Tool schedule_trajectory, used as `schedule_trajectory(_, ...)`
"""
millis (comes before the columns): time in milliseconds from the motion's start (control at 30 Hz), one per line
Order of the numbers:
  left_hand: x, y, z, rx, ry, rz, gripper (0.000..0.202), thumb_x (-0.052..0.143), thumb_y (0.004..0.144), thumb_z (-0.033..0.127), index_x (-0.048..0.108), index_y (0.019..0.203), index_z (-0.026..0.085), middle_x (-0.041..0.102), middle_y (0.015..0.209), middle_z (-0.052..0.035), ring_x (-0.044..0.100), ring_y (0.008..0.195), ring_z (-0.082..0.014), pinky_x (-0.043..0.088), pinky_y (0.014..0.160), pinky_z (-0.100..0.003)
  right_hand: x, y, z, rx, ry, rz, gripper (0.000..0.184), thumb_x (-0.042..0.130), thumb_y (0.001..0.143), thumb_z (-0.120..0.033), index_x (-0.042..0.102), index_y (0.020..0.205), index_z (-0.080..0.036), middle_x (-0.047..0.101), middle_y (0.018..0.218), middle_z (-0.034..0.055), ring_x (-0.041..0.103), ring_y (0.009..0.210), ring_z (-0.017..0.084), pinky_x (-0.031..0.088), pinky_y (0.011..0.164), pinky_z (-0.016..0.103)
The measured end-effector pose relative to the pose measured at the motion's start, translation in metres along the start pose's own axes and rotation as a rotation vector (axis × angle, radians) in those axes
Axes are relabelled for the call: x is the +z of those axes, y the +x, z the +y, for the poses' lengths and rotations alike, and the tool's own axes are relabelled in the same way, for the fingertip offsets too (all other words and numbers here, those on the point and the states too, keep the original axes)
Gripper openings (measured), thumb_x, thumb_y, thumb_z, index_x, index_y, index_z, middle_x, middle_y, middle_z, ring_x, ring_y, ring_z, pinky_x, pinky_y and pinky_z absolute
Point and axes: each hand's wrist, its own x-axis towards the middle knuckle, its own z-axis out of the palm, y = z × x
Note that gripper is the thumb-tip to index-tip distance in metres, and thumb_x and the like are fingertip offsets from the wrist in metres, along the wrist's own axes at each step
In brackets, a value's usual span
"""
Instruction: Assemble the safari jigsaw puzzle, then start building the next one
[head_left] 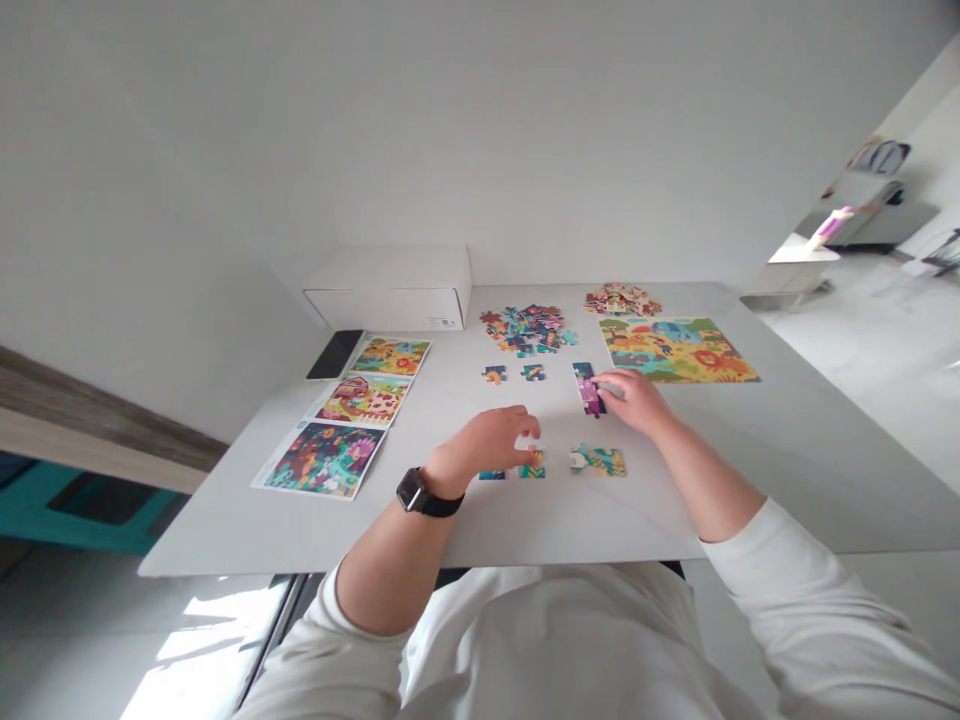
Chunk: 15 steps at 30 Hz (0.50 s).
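Note:
My left hand (491, 442), with a black watch on the wrist, hovers with curled fingers over a small teal and orange puzzle piece (532, 465) near the table's front; whether it grips the piece is hidden. My right hand (630, 398) rests its fingers on a joined purple and blue strip of pieces (587, 388). A small joined teal and orange section (598, 460) lies between my hands. A loose pile of pieces (527, 328) lies further back, with two single pieces (494, 374) in front of it.
A finished animal puzzle (675, 349) lies at the right, with another pile of pieces (622, 299) behind it. Three picture cards (326, 458) lie in a column at the left, beside a black phone (334, 354). A white box (390, 288) stands against the wall.

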Motion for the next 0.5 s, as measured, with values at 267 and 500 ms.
schedule_trajectory(267, 0.0031, -0.0017, 0.0002, -0.066, 0.001, -0.163, 0.039, 0.09, 0.084, 0.043, 0.071, 0.114, 0.025, 0.069, 0.124, -0.0015, 0.069, 0.102, -0.0203, 0.047, 0.081, -0.029, 0.0008, 0.0001, 0.0031, 0.03, 0.003, 0.007, 0.028, 0.062, 0.099, -0.03, 0.084, 0.117, -0.028, 0.083, 0.12, 0.0081, 0.075, 0.115, 0.029, 0.057, 0.11, 0.049)
schedule_trajectory(500, 0.0, -0.0052, 0.0027, -0.076, 0.01, -0.149, 0.035, 0.089, 0.086, 0.041, 0.072, 0.111, 0.025, 0.07, 0.119, -0.0013, 0.07, 0.101, -0.0201, 0.048, 0.08, -0.029, -0.0041, 0.0014, 0.0005, 0.067, -0.002, -0.009, 0.028, 0.063, 0.098, -0.031, 0.084, 0.116, -0.03, 0.083, 0.119, 0.009, 0.075, 0.116, 0.031, 0.057, 0.111, 0.054)
